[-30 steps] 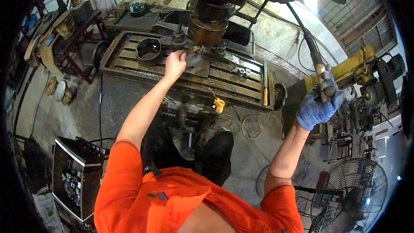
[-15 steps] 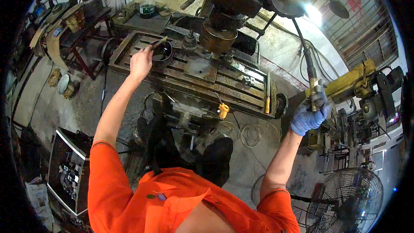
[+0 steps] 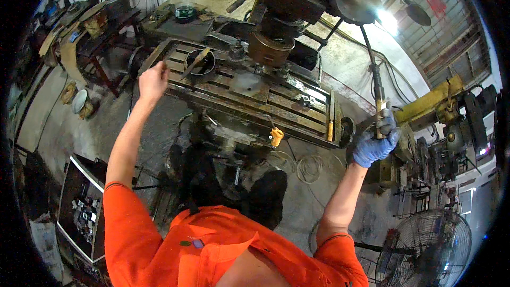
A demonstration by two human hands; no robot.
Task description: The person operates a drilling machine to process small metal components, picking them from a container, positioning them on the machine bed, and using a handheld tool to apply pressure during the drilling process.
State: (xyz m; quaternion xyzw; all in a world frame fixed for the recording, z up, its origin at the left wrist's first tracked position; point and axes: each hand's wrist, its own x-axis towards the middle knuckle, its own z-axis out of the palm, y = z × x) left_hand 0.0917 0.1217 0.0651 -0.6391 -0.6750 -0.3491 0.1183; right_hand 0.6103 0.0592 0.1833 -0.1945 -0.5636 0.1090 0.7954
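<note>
My left hand (image 3: 153,83), bare, is closed with curled fingers above the left end of the slotted machine table (image 3: 223,85). What it holds, if anything, is hidden. Just right of it stands a dark round pot (image 3: 204,68), with a brush (image 3: 202,55) leaning across its rim. My right hand (image 3: 376,141), in a blue-grey glove, is wrapped round the lower, brass-coloured end of a long dark lever (image 3: 379,87). Over the table's middle hangs the milling machine's round spindle head (image 3: 272,48).
A yellow-handled tool (image 3: 330,130) lies at the table's right end. A yellow object (image 3: 276,137) hangs at its front edge. A clear bottle (image 3: 184,5) stands behind. A caged fan (image 3: 425,250) is low right, and an open drawer of metal parts (image 3: 85,212) low left.
My left hand has let go of the brush and moved left and slightly down, away from the pot. The gloved right hand has shifted slightly down and left, still holding the lever.
</note>
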